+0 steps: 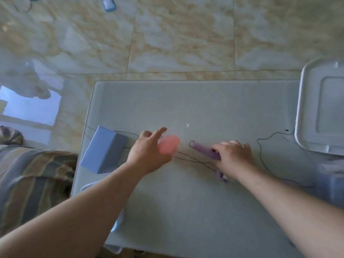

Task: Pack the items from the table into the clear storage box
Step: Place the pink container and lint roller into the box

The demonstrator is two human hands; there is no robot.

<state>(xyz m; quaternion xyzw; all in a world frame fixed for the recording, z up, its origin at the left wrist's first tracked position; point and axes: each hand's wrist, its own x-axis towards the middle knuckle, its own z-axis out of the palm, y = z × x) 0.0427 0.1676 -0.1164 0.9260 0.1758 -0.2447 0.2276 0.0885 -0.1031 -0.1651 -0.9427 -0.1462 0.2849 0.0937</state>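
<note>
A blurred pink round object [169, 145] sits in the fingers of my left hand [149, 151], near the middle of the white table [186, 101]. My right hand [232, 154] is closed over one end of a purple stick-shaped item [202, 148] that lies on the table; a purple strap [221, 175] trails under the wrist. A blue rectangular box [104, 149] stands at the table's left edge, beside my left hand. The clear storage box [333, 181] shows only as a blurred corner at the right edge.
A white lid [320, 108] rests on the table's far right end. A thin black cord [260, 151] loops across the tabletop under both hands. Striped fabric [33, 179] lies left of the table. Marble floor tiles [167, 34] spread beyond the far edge.
</note>
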